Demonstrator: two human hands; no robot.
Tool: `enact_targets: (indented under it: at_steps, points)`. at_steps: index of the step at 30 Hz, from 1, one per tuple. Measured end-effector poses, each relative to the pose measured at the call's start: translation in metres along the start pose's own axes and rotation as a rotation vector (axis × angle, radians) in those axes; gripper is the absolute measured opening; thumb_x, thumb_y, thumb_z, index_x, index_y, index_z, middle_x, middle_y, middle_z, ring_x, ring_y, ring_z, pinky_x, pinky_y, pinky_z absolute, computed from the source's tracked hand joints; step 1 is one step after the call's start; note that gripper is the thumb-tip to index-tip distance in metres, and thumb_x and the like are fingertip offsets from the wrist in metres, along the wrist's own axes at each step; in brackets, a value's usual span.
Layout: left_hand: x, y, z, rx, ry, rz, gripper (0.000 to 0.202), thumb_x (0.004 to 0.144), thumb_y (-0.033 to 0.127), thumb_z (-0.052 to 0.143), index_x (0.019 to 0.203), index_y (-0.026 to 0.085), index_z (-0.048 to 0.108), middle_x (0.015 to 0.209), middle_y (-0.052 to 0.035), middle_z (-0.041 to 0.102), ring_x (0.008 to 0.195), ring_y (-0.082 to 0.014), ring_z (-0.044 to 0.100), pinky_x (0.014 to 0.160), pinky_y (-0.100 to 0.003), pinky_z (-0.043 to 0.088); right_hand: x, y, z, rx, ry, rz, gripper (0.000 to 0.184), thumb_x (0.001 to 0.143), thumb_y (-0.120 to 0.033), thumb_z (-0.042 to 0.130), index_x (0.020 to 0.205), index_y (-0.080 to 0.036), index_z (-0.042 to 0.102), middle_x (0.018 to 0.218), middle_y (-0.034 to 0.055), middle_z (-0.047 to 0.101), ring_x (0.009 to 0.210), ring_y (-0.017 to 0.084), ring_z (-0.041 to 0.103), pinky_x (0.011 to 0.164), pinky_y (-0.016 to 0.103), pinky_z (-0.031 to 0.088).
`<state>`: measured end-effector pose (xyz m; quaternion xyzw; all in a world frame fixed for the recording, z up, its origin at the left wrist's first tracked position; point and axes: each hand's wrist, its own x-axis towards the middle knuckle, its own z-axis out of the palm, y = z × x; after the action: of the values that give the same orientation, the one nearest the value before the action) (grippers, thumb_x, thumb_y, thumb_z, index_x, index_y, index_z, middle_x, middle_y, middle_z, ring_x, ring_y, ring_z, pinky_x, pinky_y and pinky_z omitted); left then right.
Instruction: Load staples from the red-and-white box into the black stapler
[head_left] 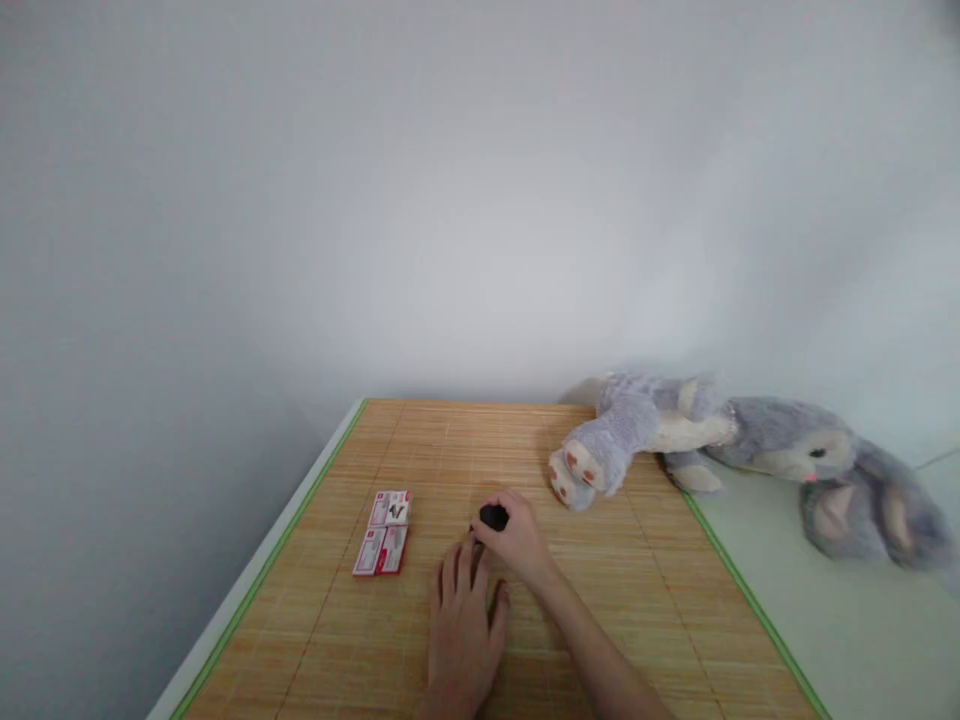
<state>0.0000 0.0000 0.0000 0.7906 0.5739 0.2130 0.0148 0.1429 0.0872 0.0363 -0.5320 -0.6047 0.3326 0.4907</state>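
Note:
My right hand is closed, its thumb and index finger curled around a small black object. What kind of object it is cannot be made out. Just below and to the left, my left hand lies palm down on the bamboo mat with its fingers stretched forward. Its fingertips come close to the right thumb; something dark shows around them, too small to tell. Left of both hands, several small red and white boxes lie side by side. A small black shape shows on the upper right one.
A grey plush rabbit lies across the mat's back right corner, its head and long ears past the edge on a pale surface. Green trim borders the mat's sides. A plain wall rises behind.

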Motion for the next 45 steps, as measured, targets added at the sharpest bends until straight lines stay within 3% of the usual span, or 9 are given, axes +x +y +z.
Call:
enact_targets:
  at_steps: [7, 12, 16, 19, 22, 28, 32, 40, 45]
  points:
    - [0.003, -0.003, 0.003, -0.005, 0.038, -0.001, 0.055, 0.100, 0.031, 0.053, 0.156, 0.031, 0.048, 0.163, -0.0079, 0.047, 0.148, -0.0328, 0.040, 0.123, -0.061, 0.030, -0.025, 0.030, -0.030, 0.461, 0.637, 0.248, 0.041, 0.093, -0.058, 0.055, 0.110, -0.024, 0.071, 0.111, 0.0033, 0.074, 0.106, 0.022, 0.066, 0.092, 0.035, 0.052]
    - [0.002, -0.017, 0.000, -0.100, 0.068, -0.001, 0.049, 0.103, 0.024, 0.046, 0.151, 0.026, 0.052, 0.158, -0.0098, 0.050, 0.146, -0.0287, 0.042, 0.122, -0.056, 0.034, -0.052, 0.043, -0.054, 0.651, 0.693, 0.426, 0.048, 0.087, -0.064, 0.063, 0.110, -0.023, 0.072, 0.113, 0.0056, 0.076, 0.109, 0.025, 0.070, 0.094, 0.040, 0.058]
    - [-0.001, -0.057, -0.017, 0.079, 0.230, -0.349, 0.043, 0.104, 0.033, 0.048, 0.144, 0.020, 0.059, 0.140, -0.0169, 0.057, 0.129, -0.0353, 0.052, 0.106, -0.059, 0.046, -0.091, 0.041, -0.067, 0.668, 0.728, 0.524, 0.051, 0.081, -0.065, 0.071, 0.109, -0.022, 0.071, 0.101, 0.0040, 0.076, 0.094, 0.022, 0.073, 0.088, 0.036, 0.060]
    - [-0.009, -0.086, -0.029, 0.215, 0.225, -0.462, 0.046, 0.103, 0.039, 0.051, 0.146, 0.024, 0.060, 0.136, -0.0178, 0.056, 0.123, -0.0379, 0.054, 0.100, -0.059, 0.048, -0.122, 0.038, -0.064, 0.584, 0.601, 0.562, 0.053, 0.083, -0.066, 0.073, 0.113, -0.022, 0.071, 0.086, 0.0013, 0.072, 0.071, 0.019, 0.068, 0.068, 0.031, 0.058]
    - [-0.020, -0.091, -0.028, 0.078, 0.096, -0.298, 0.041, 0.103, 0.030, 0.051, 0.141, 0.035, 0.064, 0.136, -0.0100, 0.061, 0.123, -0.0318, 0.056, 0.103, -0.053, 0.047, -0.137, 0.031, -0.050, 0.367, 0.274, 0.559, 0.057, 0.086, -0.070, 0.069, 0.115, -0.021, 0.073, 0.074, 0.0018, 0.069, 0.058, 0.019, 0.061, 0.052, 0.030, 0.050]
    - [-0.016, -0.035, -0.018, -0.412, -0.250, 0.066, 0.042, 0.099, 0.029, 0.062, 0.139, 0.040, 0.063, 0.132, -0.0013, 0.071, 0.121, -0.0241, 0.061, 0.103, -0.042, 0.050, -0.118, 0.023, -0.035, 0.101, -0.103, 0.395, 0.052, 0.093, -0.069, 0.059, 0.098, -0.022, 0.080, 0.097, 0.0089, 0.078, 0.093, 0.027, 0.072, 0.088, 0.037, 0.056]
    - [0.002, -0.013, -0.017, -0.529, -0.315, 0.123, 0.048, 0.091, 0.030, 0.074, 0.138, 0.036, 0.065, 0.130, -0.0024, 0.073, 0.120, -0.0261, 0.062, 0.104, -0.044, 0.050, -0.106, 0.034, -0.051, 0.036, -0.108, 0.429, 0.052, 0.090, -0.069, 0.060, 0.080, -0.021, 0.078, 0.074, 0.0051, 0.074, 0.071, 0.023, 0.068, 0.069, 0.033, 0.053]
    - [0.001, -0.028, -0.009, -0.625, -0.272, 0.047, 0.049, 0.091, 0.026, 0.073, 0.139, 0.034, 0.064, 0.131, -0.0035, 0.072, 0.122, -0.0266, 0.061, 0.107, -0.045, 0.050, -0.109, 0.037, -0.089, -0.241, 0.007, 0.461, 0.038, 0.088, -0.058, 0.064, 0.084, -0.021, 0.073, 0.059, -0.0009, 0.061, 0.056, 0.020, 0.058, 0.056, 0.029, 0.037]
    - [-0.001, -0.026, -0.009, -0.651, -0.265, 0.018, 0.057, 0.088, 0.023, 0.073, 0.143, 0.034, 0.061, 0.130, -0.0033, 0.072, 0.122, -0.0256, 0.061, 0.108, -0.045, 0.050, -0.088, -0.007, -0.072, -0.677, -0.302, 0.227, 0.020, 0.096, -0.034, 0.059, 0.099, -0.031, 0.079, 0.079, 0.0017, 0.077, 0.073, 0.022, 0.071, 0.064, 0.029, 0.041]
